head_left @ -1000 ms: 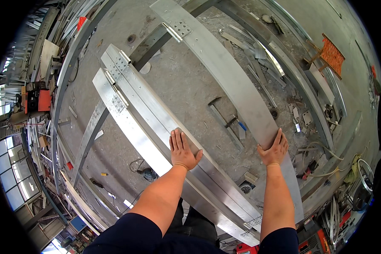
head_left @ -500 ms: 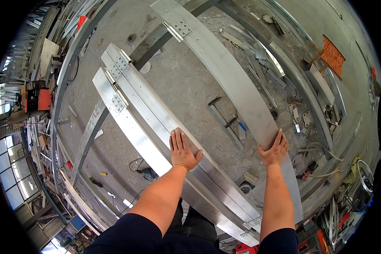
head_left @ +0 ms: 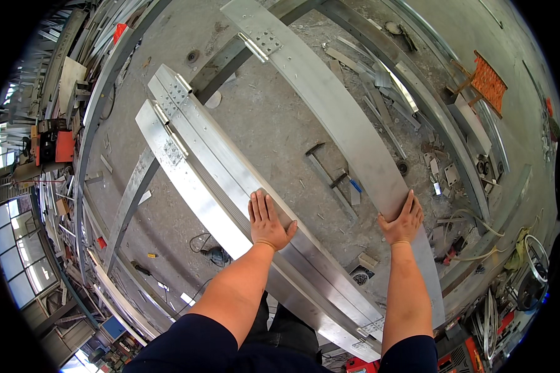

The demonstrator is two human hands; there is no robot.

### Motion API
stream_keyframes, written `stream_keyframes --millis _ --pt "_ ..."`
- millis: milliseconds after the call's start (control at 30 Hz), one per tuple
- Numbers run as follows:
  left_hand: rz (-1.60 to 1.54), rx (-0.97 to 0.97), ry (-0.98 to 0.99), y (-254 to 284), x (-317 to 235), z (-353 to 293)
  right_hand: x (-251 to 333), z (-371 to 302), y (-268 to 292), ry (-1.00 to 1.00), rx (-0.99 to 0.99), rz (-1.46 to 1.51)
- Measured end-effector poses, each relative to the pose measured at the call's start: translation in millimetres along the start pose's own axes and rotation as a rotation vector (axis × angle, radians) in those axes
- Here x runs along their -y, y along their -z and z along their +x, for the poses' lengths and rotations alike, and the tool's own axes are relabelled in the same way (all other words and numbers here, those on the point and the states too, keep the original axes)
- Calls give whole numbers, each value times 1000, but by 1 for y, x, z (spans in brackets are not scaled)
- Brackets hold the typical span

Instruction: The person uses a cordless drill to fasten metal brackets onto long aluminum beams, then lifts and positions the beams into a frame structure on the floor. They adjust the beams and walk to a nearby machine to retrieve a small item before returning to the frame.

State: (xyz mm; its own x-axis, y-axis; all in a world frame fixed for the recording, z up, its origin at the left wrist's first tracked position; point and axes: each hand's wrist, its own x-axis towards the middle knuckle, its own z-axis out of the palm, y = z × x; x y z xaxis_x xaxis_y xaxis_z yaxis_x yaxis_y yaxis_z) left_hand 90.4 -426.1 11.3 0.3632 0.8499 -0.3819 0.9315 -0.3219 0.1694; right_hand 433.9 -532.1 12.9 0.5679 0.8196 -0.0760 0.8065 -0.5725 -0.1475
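My left hand (head_left: 270,222) lies flat, fingers stretched out, on a long silver metal panel (head_left: 230,160) with a lengthwise seam. A second bright metal panel (head_left: 199,196) runs beside it, nearer to me. At the right, my right hand (head_left: 404,219) rests on a wider grey metal panel (head_left: 336,118), its thumb spread toward the panel's left edge and its fingers extended. Rows of holes and hinge-like cylinders show at the panels' far ends, one hinge (head_left: 254,47) on the grey panel's edge. Neither hand's fingers wrap round anything.
Under the far panel ends runs a steel frame beam (head_left: 221,69). A hammer (head_left: 317,149) and a blue-handled tool (head_left: 354,184) lie in the gap between panels. Metal offcuts (head_left: 389,112) litter the floor at right, near an orange stool (head_left: 488,84). A power tool (head_left: 216,255) lies at left.
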Motion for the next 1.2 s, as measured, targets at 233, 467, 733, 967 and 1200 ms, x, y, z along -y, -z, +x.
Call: stream_keyframes --millis 233,467,733,967,1200 --pt "11 8 5 0 -1 0 -1 0 -1 2 -3 -6" --pt "17 12 2 0 -1 0 0 -1 1 -5 10 2" --pt "7 0 -3 1 -1 -1 1 -1 2 -15 12 6" --pt "1 -24 -11 0 0 0 2 -1 2 -15 18 11" --pt "23 33 14 1 -1 0 1 -1 2 -22 34 8"
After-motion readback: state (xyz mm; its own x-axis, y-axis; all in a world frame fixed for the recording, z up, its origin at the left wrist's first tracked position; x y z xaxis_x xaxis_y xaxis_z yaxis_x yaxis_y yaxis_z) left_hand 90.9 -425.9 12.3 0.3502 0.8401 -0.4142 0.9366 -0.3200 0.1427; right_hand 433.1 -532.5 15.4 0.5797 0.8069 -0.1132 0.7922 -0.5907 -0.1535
